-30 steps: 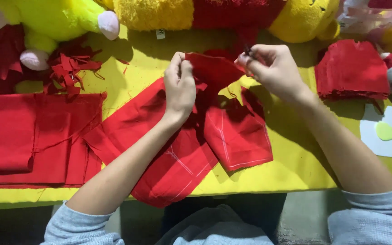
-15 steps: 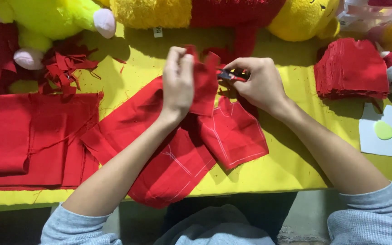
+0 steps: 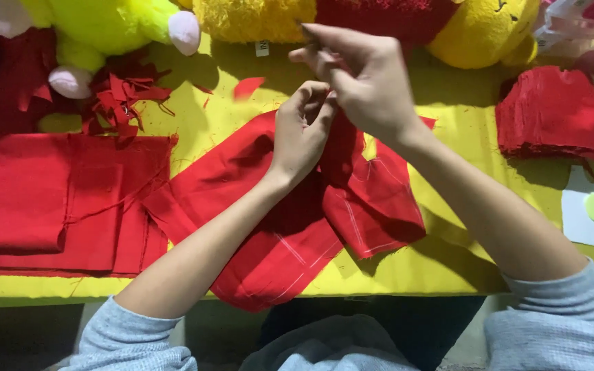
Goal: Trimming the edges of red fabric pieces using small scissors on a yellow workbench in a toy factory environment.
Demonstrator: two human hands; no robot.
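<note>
Right hand (image 3: 362, 86) risen, left hand (image 3: 304, 130) pinching red cloth (image 3: 283, 227) (below both)

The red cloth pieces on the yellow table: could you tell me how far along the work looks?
Done: a stack of cut red pieces and scraps. In hand: the left hand pinches the marked red cloth; the right hand is raised above it. Left: folded red fabric.

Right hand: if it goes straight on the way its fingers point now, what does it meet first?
The right hand points up and left, toward the far side of the table. First in that line looks to be the yellow plush toy, though the hand may be raised above it; depth is unclear.
</note>
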